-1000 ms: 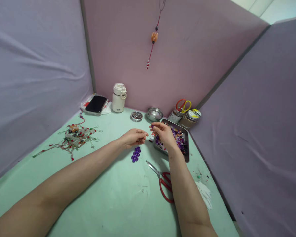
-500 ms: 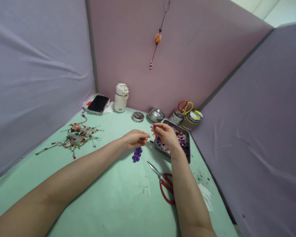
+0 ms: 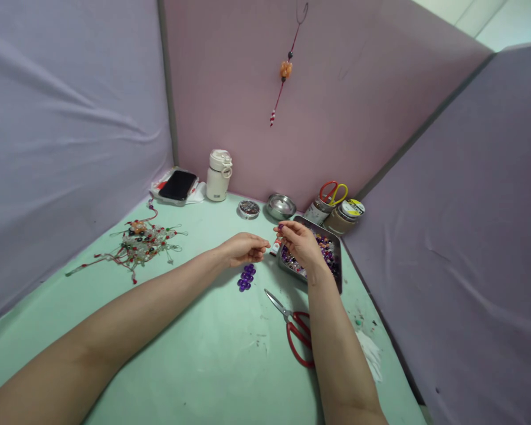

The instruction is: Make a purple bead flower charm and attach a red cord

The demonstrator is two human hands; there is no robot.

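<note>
Between the thumb and fingertips of my right hand (image 3: 297,241) is a purple bead (image 3: 280,227), held up over the left edge of a metal tray (image 3: 340,283) of mixed beads. My left hand (image 3: 245,249) is closed in a pinch just to the left, apart from the right; what its fingertips hold, possibly a fine thread, is too small to make out. Below the left hand a cluster of purple beads (image 3: 246,277) lies on the green table. Red-handled scissors (image 3: 298,336) lie partly under my right forearm, blades pointing up and left.
Beaded strings (image 3: 144,245) lie in a heap at left. Along the back stand a phone (image 3: 178,185), a white bottle (image 3: 218,177), a round clear case (image 3: 248,209), a steel bowl (image 3: 280,206) and jars (image 3: 344,218). A beaded pendant (image 3: 285,70) hangs on the wall.
My right hand with the purple bead has shifted very slightly right. My left hand stays about where it was, and the view has drifted a little.
</note>
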